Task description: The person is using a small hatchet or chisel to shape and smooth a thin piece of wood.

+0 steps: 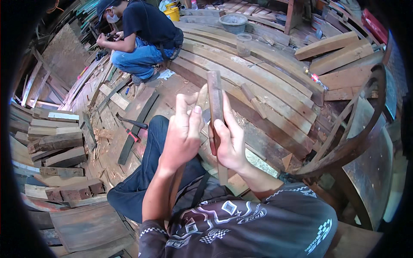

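Note:
My left hand (183, 131) is closed round a light wooden strip (201, 99), whose upper end stands beside a darker brown piece. That long, narrow brown wooden piece (214, 92) is upright in my right hand (231, 144), thumb pressed on its face. The two pieces lie close together; whether they touch I cannot tell. A thin wooden length (222, 174) shows below my right hand, and whether it belongs to the brown piece is hidden. Nearby on the floor, left of my knee, lie a red-handled tool (131, 135) and a black-handled tool (134, 123).
Long planks (266, 96) lie side by side ahead, bearing a short wooden block (253, 99) and a plastic tub (244, 44). A grey basin (233, 23) stands behind. Stacked timber (64, 142) is at left, a curved metal band (365, 124) at right. A co-worker (142, 38) squats far left.

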Available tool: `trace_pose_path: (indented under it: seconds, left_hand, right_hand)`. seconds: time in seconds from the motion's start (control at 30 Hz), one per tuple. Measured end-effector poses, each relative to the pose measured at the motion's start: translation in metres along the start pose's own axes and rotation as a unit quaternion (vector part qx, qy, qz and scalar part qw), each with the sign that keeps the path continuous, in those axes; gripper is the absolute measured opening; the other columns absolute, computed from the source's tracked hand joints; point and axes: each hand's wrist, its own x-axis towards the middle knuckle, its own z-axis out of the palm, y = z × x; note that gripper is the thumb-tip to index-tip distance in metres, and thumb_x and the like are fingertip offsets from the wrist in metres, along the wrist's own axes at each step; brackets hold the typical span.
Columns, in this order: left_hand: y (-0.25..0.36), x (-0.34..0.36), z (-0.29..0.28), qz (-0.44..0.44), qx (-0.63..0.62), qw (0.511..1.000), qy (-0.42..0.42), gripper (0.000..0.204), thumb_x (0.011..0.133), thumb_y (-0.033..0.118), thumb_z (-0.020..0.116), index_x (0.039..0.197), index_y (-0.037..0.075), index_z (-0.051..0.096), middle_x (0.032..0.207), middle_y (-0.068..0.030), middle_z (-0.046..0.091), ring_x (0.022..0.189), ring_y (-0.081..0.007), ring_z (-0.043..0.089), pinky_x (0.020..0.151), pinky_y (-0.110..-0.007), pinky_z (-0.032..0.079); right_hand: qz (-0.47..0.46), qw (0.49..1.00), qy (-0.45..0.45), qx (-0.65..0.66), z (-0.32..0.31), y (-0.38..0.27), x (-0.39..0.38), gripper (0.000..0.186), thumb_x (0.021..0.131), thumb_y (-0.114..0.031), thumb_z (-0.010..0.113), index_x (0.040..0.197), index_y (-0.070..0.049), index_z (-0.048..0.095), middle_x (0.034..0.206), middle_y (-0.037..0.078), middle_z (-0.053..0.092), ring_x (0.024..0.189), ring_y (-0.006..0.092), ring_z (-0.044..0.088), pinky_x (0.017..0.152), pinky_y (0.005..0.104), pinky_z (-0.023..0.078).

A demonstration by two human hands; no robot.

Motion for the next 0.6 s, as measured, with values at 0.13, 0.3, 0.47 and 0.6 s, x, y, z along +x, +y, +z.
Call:
trace_pose_path:
  seconds: [0.13, 0.3, 0.47, 0.6]
  left_hand:
    - [-0.001, -0.006, 0.005, 0.061, 0.041, 0.997, 0.021, 0.017, 0.100, 0.010, 0.043, 0.114, -0.001, 0.041, 0.060, -0.0123, 0.053, 0.051, -0.0174, 0.050, 0.047, -0.034, 0.037]
    - [0.000, 0.001, -0.002, 0.011, -0.029, 0.999, 0.015, 0.019, 0.100, 0.010, 0.044, 0.114, -0.002, 0.042, 0.062, -0.0141, 0.055, 0.053, -0.0170, 0.053, 0.048, -0.034, 0.039]
    - [-0.002, -0.008, 0.008, 0.051, 0.015, 0.999, 0.001, 0.018, 0.104, 0.012, 0.037, 0.118, 0.001, 0.041, 0.066, 0.0027, 0.038, 0.057, -0.0040, 0.034, 0.049, -0.022, 0.029]
    - [0.001, -0.004, 0.009, 0.021, -0.029, 0.999, 0.014, 0.018, 0.104, 0.012, 0.037, 0.118, 0.001, 0.041, 0.066, 0.0041, 0.037, 0.057, -0.0041, 0.033, 0.049, -0.023, 0.029]
  right_hand:
    - [-0.015, 1.000, 0.013, 0.010, 0.002, 0.004, 0.008, 0.059, 0.099, -0.009, 0.039, 0.153, -0.001, 0.017, 0.074, -0.001, 0.052, 0.058, 0.0040, 0.040, 0.052, 0.0205, 0.036]
    - [0.032, 0.999, -0.010, 0.007, 0.003, -0.005, 0.005, 0.058, 0.099, -0.010, 0.038, 0.153, -0.001, 0.017, 0.080, 0.002, 0.056, 0.059, 0.0047, 0.040, 0.053, 0.0210, 0.037]
    - [-0.042, 0.999, 0.030, 0.013, 0.004, 0.011, 0.017, 0.059, 0.099, -0.008, 0.037, 0.153, 0.000, 0.015, 0.087, 0.000, 0.051, 0.061, 0.0051, 0.040, 0.054, 0.0209, 0.038]
    - [0.007, 1.000, 0.020, 0.007, 0.002, -0.002, 0.015, 0.059, 0.099, -0.008, 0.036, 0.154, -0.003, 0.015, 0.074, -0.002, 0.049, 0.058, 0.0045, 0.039, 0.053, 0.0200, 0.036]
